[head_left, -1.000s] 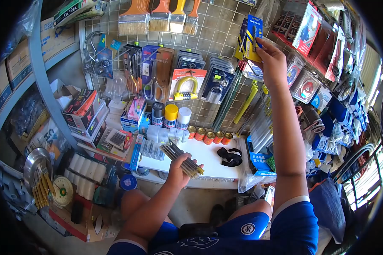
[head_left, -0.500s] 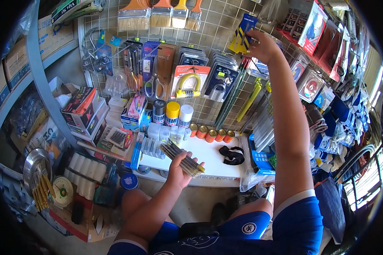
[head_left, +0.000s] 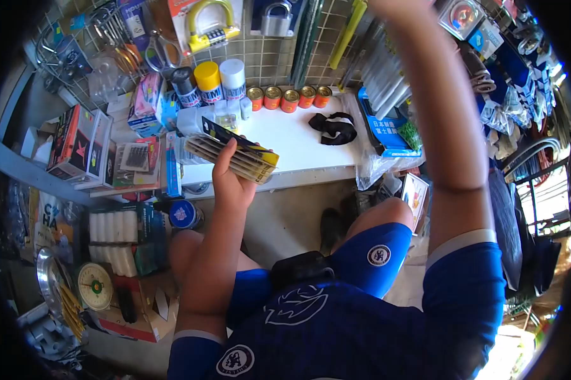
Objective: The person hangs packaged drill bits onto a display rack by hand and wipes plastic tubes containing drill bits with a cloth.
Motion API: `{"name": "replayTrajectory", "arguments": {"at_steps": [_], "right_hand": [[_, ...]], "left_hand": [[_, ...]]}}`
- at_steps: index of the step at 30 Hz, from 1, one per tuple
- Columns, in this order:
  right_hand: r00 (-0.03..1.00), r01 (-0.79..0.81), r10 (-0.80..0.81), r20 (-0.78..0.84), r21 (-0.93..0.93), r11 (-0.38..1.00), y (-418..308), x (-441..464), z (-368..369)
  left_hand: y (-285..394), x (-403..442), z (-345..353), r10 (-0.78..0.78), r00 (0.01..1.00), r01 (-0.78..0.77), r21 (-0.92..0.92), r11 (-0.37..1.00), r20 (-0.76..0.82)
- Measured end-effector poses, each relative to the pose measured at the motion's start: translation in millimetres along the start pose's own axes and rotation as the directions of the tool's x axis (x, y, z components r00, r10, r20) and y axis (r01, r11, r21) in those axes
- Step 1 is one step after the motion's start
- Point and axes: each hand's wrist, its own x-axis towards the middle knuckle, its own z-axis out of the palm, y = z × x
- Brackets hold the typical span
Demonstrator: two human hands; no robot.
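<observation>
My left hand point(head_left: 233, 179) is closed around a stack of flat carded packs point(head_left: 231, 156), its thumb pressed across the top. The packs have clear fronts with dark and yellow card, and I cannot make out what they contain. They are held tilted over the front left of the white shelf point(head_left: 285, 139). My right arm stretches up to the top edge of the head view, where only the base of my right hand point(head_left: 396, 7) shows. Its fingers are out of frame, so whatever they touch is hidden.
Spray cans point(head_left: 207, 82) and several small red tins point(head_left: 290, 100) line the shelf's back. A black looped strap point(head_left: 333, 128) lies on it. A yellow padlock point(head_left: 210, 25) hangs on the wire grid. A dial scale point(head_left: 96, 286) stands low left; a blue box point(head_left: 387, 130) sits right.
The view has tipped downward, so the brushes and upper grid have left the frame. My right hand, earlier at a blue-and-yellow pack on the grid, is now mostly cut off. My left hand keeps its stack.
</observation>
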Motion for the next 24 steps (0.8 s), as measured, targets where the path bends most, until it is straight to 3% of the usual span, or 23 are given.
{"name": "replayTrajectory", "arguments": {"at_steps": [3,4,5,6,7,12,15,18,21,24], "right_hand": [[0.952,-0.007,-0.017,0.306,0.079,0.997,-20.0,-117.3,54.5],[0.902,-0.063,-0.026,0.43,0.191,0.98,-24.1,-148.2,70.9],[0.864,-0.223,0.048,0.502,0.294,0.929,-28.6,-172.3,81.2],[0.893,-0.224,0.056,0.447,0.333,0.916,-22.8,-198.3,99.5],[0.797,-0.357,0.151,0.585,0.254,0.899,-25.7,-206.7,99.5],[0.804,-0.483,0.324,0.498,0.23,0.845,-32.6,-234.7,102.2],[0.815,-0.482,0.325,0.48,0.249,0.84,-30.7,-238.9,98.4],[0.845,-0.475,0.283,0.454,0.394,0.787,-19.1,-241.9,99.1],[0.837,-0.54,0.292,0.463,0.614,0.575,-3.2,-249.5,108.0],[0.754,-0.649,0.321,0.572,0.578,0.494,-0.6,-251.1,102.0]], "left_hand": [[0.3,2.8,-8.1,0.024,0.998,-0.027,0.04,0.999,0.064],[-3.5,12.0,-26.7,0.053,0.999,-0.054,-0.045,0.998,-0.007],[-3.7,10.1,-21.6,0.054,0.999,-0.053,-0.017,0.998,0.004],[-4.6,5.5,-12.3,0.052,0.999,-0.052,0.012,0.999,0.013],[-7.1,2.9,-6.2,0.051,0.998,-0.052,0.04,0.998,0.023],[-23.4,-5.6,-16.0,0.059,0.996,-0.053,0.098,0.994,-0.061],[-22.2,-9.0,-11.7,0.07,0.997,-0.064,0.166,0.984,-0.03],[-24.2,-13.4,-2.9,0.055,0.998,-0.062,0.195,0.979,0.041],[-27.4,-8.6,-4.0,0.081,0.996,-0.074,0.191,0.979,-0.029],[-28.4,-5.6,-12.4,0.058,0.998,-0.051,0.209,0.976,-0.031]]}}
